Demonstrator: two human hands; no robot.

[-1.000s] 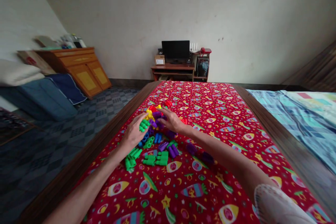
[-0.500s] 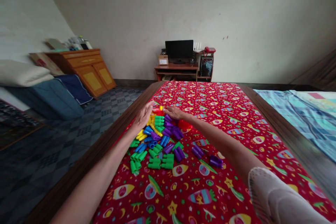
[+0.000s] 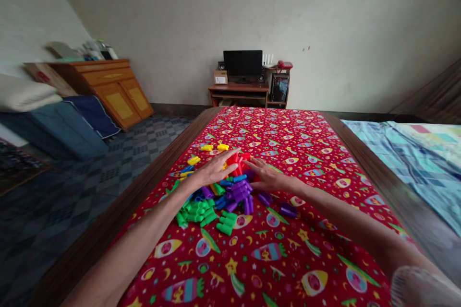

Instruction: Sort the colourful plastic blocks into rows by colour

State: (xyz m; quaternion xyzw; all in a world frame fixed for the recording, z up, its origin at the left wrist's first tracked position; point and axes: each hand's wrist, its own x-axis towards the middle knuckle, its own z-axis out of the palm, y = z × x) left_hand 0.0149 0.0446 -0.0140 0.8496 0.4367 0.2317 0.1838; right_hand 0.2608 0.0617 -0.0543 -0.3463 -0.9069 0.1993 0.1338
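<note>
A loose heap of plastic building pieces, shaped like joined tubes, lies on a red patterned cloth (image 3: 237, 254). My left hand (image 3: 216, 171) reaches over the heap's far side with its fingers stretched out. Across from it, my right hand (image 3: 268, 176) rests low at the heap's right side, fingers spread. Red pieces (image 3: 238, 165) sit between both hands, at the fingertips. Purple pieces (image 3: 239, 191) lie just nearer to me, green pieces (image 3: 196, 211) at the near left. Two yellow pieces (image 3: 206, 147) are beyond my left hand. Blue pieces (image 3: 221, 202) are mixed in and partly covered.
Dark wooden edges (image 3: 162, 153) border the cloth. Two purple pieces (image 3: 288, 209) lie apart, near my right forearm. A bed with a blue checked sheet (image 3: 382, 148) is on the right. A desk with a monitor (image 3: 243, 64) and a wooden cabinet (image 3: 122, 91) stand farther back.
My left hand has moved right, and my right hand has moved right and nearer to me. Red pieces now lie between them. The heap is more bunched up, and yellow pieces lie uncovered behind.
</note>
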